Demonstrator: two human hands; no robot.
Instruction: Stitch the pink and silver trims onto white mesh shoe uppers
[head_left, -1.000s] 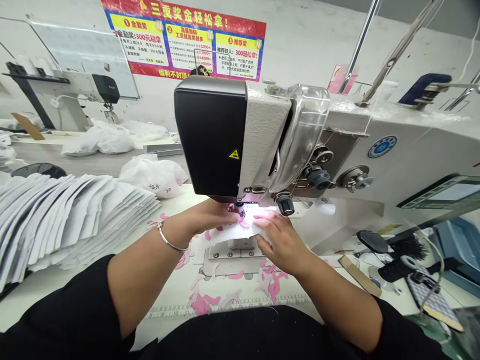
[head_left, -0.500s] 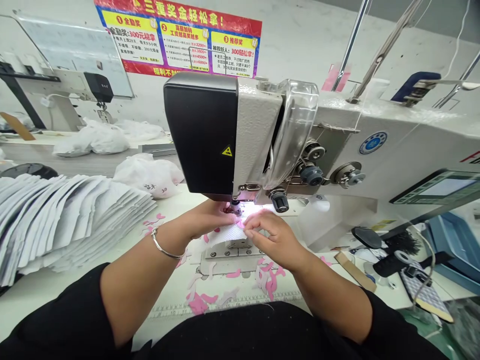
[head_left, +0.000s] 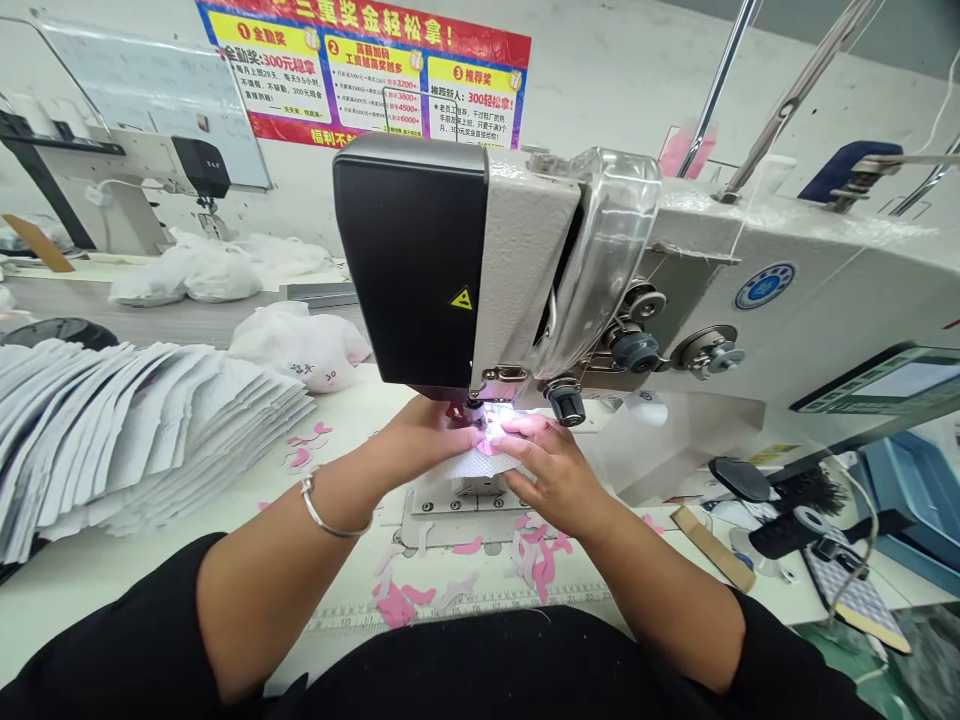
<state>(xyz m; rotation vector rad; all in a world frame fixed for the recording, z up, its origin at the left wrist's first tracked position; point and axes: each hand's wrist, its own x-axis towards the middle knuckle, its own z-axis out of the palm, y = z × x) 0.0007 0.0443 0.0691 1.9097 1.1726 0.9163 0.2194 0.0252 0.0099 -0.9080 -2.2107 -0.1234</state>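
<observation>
Under the lit needle area of a sewing machine (head_left: 412, 270) lies a white, dotted fabric piece (head_left: 469, 465). A small pink cut piece (head_left: 486, 447) rests on top of it, between my fingertips. My left hand (head_left: 427, 437) grips the fabric's left side, thumb pressed near the presser foot (head_left: 475, 412); its other fingers are partly hidden behind the machine head. From the right, my right hand (head_left: 551, 465) holds the fabric's edge, fingers on top at the pink piece and thumb lower, by the near edge. The needle itself is too small to make out.
Loose pink and white curved scraps (head_left: 541, 565) lie in front of the machine bed, beside a ruler strip (head_left: 352, 617). A tall stack of white pieces (head_left: 150, 440) stands left, with a white bag (head_left: 296, 345) behind. Right are a thread spool (head_left: 784, 535) and blue bin (head_left: 915, 500).
My right hand has gone from a fingertip pinch by the pink piece to a wider grip, thumb at the fabric's near edge. My left thumb has shifted slightly; the view has moved a little.
</observation>
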